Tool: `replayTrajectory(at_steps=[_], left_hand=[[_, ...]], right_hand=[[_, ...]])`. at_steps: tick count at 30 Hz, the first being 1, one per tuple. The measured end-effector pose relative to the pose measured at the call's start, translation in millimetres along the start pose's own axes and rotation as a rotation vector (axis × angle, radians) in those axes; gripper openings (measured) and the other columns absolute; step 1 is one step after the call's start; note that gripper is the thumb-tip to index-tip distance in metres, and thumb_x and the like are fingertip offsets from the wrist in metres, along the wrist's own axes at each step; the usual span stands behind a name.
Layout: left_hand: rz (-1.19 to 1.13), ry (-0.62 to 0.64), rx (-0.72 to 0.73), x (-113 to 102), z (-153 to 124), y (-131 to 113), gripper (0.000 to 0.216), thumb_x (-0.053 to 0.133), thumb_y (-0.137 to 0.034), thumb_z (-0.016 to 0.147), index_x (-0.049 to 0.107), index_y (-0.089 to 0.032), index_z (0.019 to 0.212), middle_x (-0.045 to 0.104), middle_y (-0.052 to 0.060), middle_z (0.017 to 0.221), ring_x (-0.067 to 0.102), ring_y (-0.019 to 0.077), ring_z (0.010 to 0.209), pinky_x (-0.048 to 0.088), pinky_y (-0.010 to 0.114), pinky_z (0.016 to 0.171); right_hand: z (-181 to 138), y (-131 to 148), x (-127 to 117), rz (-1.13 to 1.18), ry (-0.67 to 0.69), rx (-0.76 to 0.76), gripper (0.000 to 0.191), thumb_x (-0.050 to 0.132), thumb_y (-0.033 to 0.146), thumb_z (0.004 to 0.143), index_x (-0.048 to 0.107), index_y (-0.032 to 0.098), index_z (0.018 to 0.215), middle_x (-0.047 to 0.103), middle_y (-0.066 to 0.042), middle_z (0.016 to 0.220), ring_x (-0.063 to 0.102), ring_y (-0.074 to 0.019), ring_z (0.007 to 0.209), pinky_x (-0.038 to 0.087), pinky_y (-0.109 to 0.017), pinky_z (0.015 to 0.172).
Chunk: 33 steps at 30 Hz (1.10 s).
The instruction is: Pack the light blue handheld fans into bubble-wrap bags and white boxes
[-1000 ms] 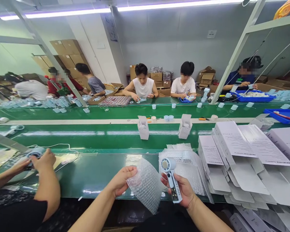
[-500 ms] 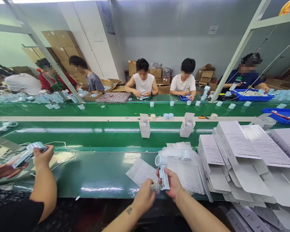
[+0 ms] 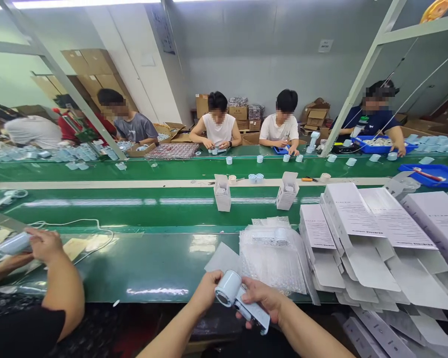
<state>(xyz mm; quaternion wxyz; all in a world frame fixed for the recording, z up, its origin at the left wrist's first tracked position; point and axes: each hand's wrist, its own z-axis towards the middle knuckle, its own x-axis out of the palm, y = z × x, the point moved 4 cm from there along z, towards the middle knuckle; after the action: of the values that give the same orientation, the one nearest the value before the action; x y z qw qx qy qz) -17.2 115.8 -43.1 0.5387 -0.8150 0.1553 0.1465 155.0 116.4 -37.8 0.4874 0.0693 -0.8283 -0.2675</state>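
A light blue handheld fan [image 3: 229, 287] is tilted in front of me, its round head to the left and its handle down to the right. My right hand [image 3: 265, 298] is closed around the handle. The fan head's left side is gripped by my left hand [image 3: 208, 289], whose fingertips are partly hidden behind it. Just beyond my hands lies a loose bubble-wrap bag [image 3: 223, 257]. To its right is a stack of bubble-wrap bags [image 3: 274, 268], with another light blue fan [image 3: 280, 235] on top under the clear wrap.
Flattened white boxes [image 3: 354, 214] are piled at the right. Two open white boxes [image 3: 222, 196] stand on the green conveyor [image 3: 171, 209]. At left, a co-worker's hands [image 3: 47, 243] hold another fan beside a white cable [image 3: 106, 229]. Several people sit across the line.
The fan has turned from upright to tilted, and its head has swung down to the left. My left hand has come onto the head. The co-worker's fan at left has turned too.
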Motion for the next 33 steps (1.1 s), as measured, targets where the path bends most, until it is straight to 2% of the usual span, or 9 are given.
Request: replayTrajectory(at_steps=[3, 8, 14, 17, 21, 24, 27, 29, 33], left_hand=[[-0.12, -0.007, 0.011, -9.3, -12.1, -9.5, 0.023, 0.06, -0.036, 0.064, 0.063, -0.015, 0.055, 0.058, -0.001, 0.053, 0.051, 0.0145, 0.053, 0.041, 0.027, 0.054], [-0.158, -0.218, 0.068, -23.7, -29.9, -26.6, 0.027, 0.056, -0.04, 0.073, 0.067, -0.016, 0.074, 0.063, 0.003, 0.066, 0.056, 0.0172, 0.063, 0.045, 0.029, 0.062], [0.35, -0.363, 0.775, -24.3, -72.6, -72.8, 0.025, 0.041, -0.016, 0.09, 0.066, -0.018, 0.093, 0.065, 0.008, 0.085, 0.061, 0.016, 0.077, 0.053, 0.026, 0.07], [0.603, -0.411, 0.928, -19.1, -89.7, -68.5, 0.03, 0.038, -0.007, 0.09, 0.062, -0.016, 0.105, 0.064, 0.009, 0.091, 0.063, 0.0164, 0.083, 0.055, 0.026, 0.074], [0.715, -0.473, 0.902, -4.9, -98.5, -53.2, 0.03, 0.04, -0.006, 0.09, 0.056, -0.013, 0.115, 0.064, 0.011, 0.095, 0.065, 0.0186, 0.088, 0.057, 0.028, 0.078], [0.674, -0.505, 0.973, 10.7, -104.1, -55.6, 0.03, 0.041, -0.004, 0.089, 0.054, -0.013, 0.114, 0.064, 0.013, 0.098, 0.064, 0.0198, 0.092, 0.056, 0.029, 0.082], [0.549, -0.263, 1.017, 29.6, -106.2, -61.3, 0.029, 0.04, -0.005, 0.087, 0.055, -0.018, 0.109, 0.065, 0.01, 0.096, 0.063, 0.0179, 0.088, 0.056, 0.028, 0.08], [0.415, -0.101, 0.878, 36.3, -102.0, -62.1, 0.027, 0.04, -0.008, 0.088, 0.055, -0.021, 0.105, 0.064, 0.007, 0.092, 0.063, 0.016, 0.081, 0.055, 0.026, 0.075], [-0.062, -0.124, 0.431, 24.3, -86.4, -69.8, 0.013, 0.049, -0.02, 0.086, 0.051, -0.021, 0.099, 0.06, 0.0, 0.079, 0.061, 0.014, 0.071, 0.052, 0.025, 0.066]], right_hand=[[7.0, 1.9, 5.6, -0.062, 0.016, -0.006, 0.057, 0.074, 0.024, 0.062, 0.053, 0.014, 0.113, 0.067, -0.006, 0.082, 0.068, -0.018, 0.062, 0.05, -0.021, 0.046], [-3.9, 3.7, 10.1, -0.192, -0.093, 0.008, 0.05, 0.069, 0.03, 0.065, 0.053, 0.015, 0.111, 0.066, -0.003, 0.075, 0.065, -0.0139, 0.053, 0.043, -0.016, 0.042], [-23.5, 8.3, 21.9, -0.187, -0.099, -0.051, 0.063, 0.072, 0.037, 0.067, 0.047, 0.018, 0.121, 0.064, -0.007, 0.091, 0.067, -0.0167, 0.055, 0.041, -0.016, 0.037], [-30.2, 9.0, 24.1, -0.184, -0.166, -0.086, 0.057, 0.072, 0.038, 0.065, 0.051, 0.015, 0.113, 0.064, -0.012, 0.101, 0.067, -0.0171, 0.056, 0.041, -0.017, 0.035], [-31.6, 0.8, 28.4, -0.202, -0.272, -0.141, 0.058, 0.073, 0.043, 0.062, 0.05, 0.017, 0.109, 0.061, -0.013, 0.113, 0.064, -0.0138, 0.053, 0.045, -0.021, 0.034], [-27.3, -4.0, 30.5, -0.228, -0.388, -0.182, 0.055, 0.073, 0.043, 0.061, 0.048, 0.019, 0.104, 0.062, -0.008, 0.103, 0.06, -0.0126, 0.05, 0.044, -0.022, 0.031], [-22.6, -5.5, 26.7, -0.091, -0.511, -0.119, 0.036, 0.066, 0.033, 0.067, 0.043, 0.021, 0.092, 0.058, 0.002, 0.068, 0.054, -0.0121, 0.043, 0.042, -0.021, 0.032], [-21.6, -3.5, 23.9, 0.002, -0.543, -0.065, 0.025, 0.058, 0.028, 0.074, 0.038, 0.023, 0.087, 0.053, 0.005, 0.059, 0.052, -0.0105, 0.041, 0.043, -0.019, 0.035], [-25.7, 4.0, 23.8, -0.003, -0.464, 0.029, 0.02, 0.054, 0.021, 0.077, 0.037, 0.023, 0.088, 0.06, 0.0, 0.07, 0.06, -0.0149, 0.051, 0.052, -0.027, 0.04]])
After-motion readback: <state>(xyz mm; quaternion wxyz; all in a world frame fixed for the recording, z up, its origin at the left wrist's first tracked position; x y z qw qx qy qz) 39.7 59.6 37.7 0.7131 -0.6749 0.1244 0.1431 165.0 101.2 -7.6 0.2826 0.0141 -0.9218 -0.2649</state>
